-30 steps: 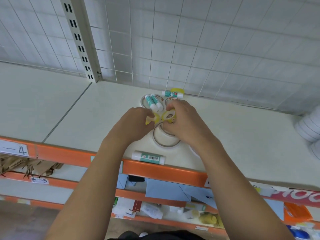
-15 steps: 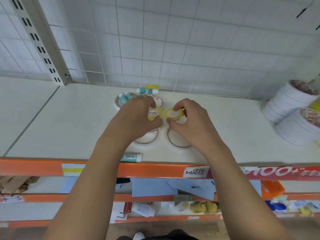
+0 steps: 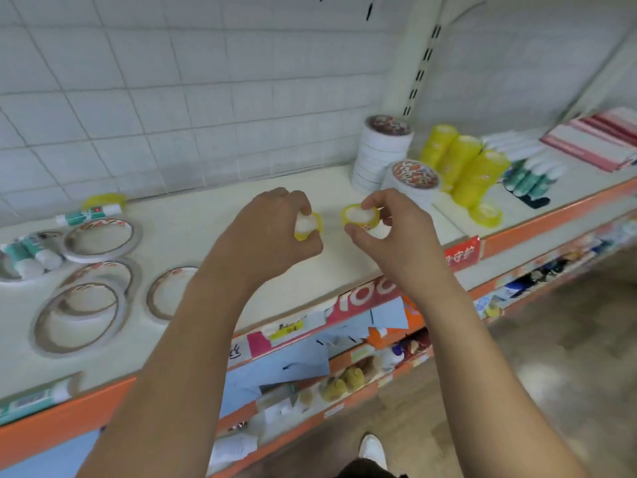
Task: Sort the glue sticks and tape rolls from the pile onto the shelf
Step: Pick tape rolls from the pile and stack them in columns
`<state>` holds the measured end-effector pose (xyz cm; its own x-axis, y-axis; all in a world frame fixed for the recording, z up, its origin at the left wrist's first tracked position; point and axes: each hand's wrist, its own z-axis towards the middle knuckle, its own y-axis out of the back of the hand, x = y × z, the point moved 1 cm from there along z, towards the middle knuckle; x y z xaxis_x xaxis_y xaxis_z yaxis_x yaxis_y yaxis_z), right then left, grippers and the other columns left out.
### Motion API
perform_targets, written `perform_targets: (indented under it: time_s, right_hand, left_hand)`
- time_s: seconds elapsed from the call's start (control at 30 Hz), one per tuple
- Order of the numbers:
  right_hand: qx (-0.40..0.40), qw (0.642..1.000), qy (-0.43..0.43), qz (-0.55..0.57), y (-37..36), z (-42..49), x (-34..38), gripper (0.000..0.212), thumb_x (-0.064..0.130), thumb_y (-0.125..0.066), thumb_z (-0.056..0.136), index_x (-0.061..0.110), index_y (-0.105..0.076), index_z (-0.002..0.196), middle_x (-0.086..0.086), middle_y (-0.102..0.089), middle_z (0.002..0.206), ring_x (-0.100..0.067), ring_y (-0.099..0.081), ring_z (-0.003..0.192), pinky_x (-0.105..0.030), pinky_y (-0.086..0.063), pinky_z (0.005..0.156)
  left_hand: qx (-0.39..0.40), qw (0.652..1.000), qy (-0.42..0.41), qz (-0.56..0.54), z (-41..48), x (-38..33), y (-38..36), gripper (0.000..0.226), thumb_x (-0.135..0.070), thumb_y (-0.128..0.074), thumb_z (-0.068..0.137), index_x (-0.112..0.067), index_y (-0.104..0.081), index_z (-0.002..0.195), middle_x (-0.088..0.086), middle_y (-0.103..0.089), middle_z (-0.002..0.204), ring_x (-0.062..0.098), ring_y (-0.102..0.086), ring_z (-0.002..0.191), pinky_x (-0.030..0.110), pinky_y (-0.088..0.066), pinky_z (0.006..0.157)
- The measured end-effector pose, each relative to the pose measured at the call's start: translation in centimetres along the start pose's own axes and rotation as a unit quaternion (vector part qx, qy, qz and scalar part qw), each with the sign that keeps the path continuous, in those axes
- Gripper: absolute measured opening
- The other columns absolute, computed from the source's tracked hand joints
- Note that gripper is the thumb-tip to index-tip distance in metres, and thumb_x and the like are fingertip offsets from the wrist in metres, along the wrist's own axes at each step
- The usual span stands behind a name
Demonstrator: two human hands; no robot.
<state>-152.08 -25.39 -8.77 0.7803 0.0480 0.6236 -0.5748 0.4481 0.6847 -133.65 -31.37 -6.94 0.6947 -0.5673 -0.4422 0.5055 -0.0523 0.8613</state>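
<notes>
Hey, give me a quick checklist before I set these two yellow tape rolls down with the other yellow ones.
1. Grip of left hand on left yellow roll: ok.
2. Pinch of right hand on right yellow roll: ok.
3. Target yellow stacks in view, to the right: ok.
4. Straight path: white tape stack stands in between, probably lift over: not ok.
5. Free spot beside loose yellow roll on the shelf: cannot tell.

I see open shelf (image 3: 206,215) mid-frame to pass through; white tape stacks (image 3: 379,157) and yellow rolls (image 3: 468,167) block the right, flat tape rings (image 3: 79,345) crowd the lower left
</notes>
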Motion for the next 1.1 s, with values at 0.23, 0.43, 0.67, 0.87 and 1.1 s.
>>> perform_targets:
  time_s: [0.23,0.43,0.67,0.87,1.1]
  right_hand:
    - [-0.022,0.999,0.017,0.024,5.6,2.9,-7.4,0.028,0.028,-0.078,0.081,0.018,-0.062,0.102,0.005,-0.063,0.101,-0.003,-0.048,0.086,-0.007,-0.037,0.075]
    - [0.010,0.998,0.046,0.035,9.1,5.3,-13.6,0.027,0.026,-0.076,0.083,0.016,-0.060,0.102,0.003,-0.062,0.102,-0.003,-0.047,0.087,-0.015,-0.040,0.077]
    - [0.023,0.999,0.016,0.025,12.4,5.1,-20.7,0.030,0.033,-0.074,0.084,0.021,-0.059,0.106,0.008,-0.060,0.107,0.000,-0.048,0.093,-0.008,-0.035,0.078]
    - [0.007,1.000,-0.009,0.020,13.6,5.3,-24.0,0.030,0.029,-0.076,0.084,0.016,-0.061,0.106,0.004,-0.062,0.105,-0.004,-0.050,0.093,-0.010,-0.037,0.078]
    - [0.026,0.999,-0.027,0.010,14.1,7.4,-26.7,0.035,0.026,-0.076,0.083,0.014,-0.059,0.111,0.000,-0.062,0.112,-0.019,-0.056,0.104,-0.032,-0.045,0.091]
  left_hand:
    - [-0.010,1.000,0.004,0.009,5.1,-6.6,-4.4,0.036,-0.037,-0.066,0.080,-0.017,-0.062,0.110,0.002,-0.060,0.101,0.021,-0.055,0.094,0.031,-0.041,0.076]
    - [-0.008,0.999,0.013,0.031,8.0,-12.6,-8.9,0.039,-0.036,-0.067,0.078,-0.017,-0.063,0.112,0.002,-0.061,0.101,0.021,-0.056,0.093,0.030,-0.043,0.075]
    - [0.001,1.000,0.008,0.015,10.1,-18.4,-13.8,0.038,-0.038,-0.066,0.080,-0.017,-0.064,0.111,0.000,-0.062,0.106,0.019,-0.059,0.096,0.034,-0.049,0.080]
    - [0.024,1.000,-0.010,0.011,11.9,-20.5,-16.3,0.038,-0.036,-0.066,0.080,-0.014,-0.065,0.111,0.004,-0.062,0.105,0.021,-0.057,0.099,0.037,-0.048,0.084]
    - [0.020,1.000,-0.014,0.013,14.4,-21.2,-17.3,0.036,-0.036,-0.066,0.081,-0.014,-0.065,0.110,0.003,-0.063,0.104,0.021,-0.057,0.101,0.037,-0.048,0.083]
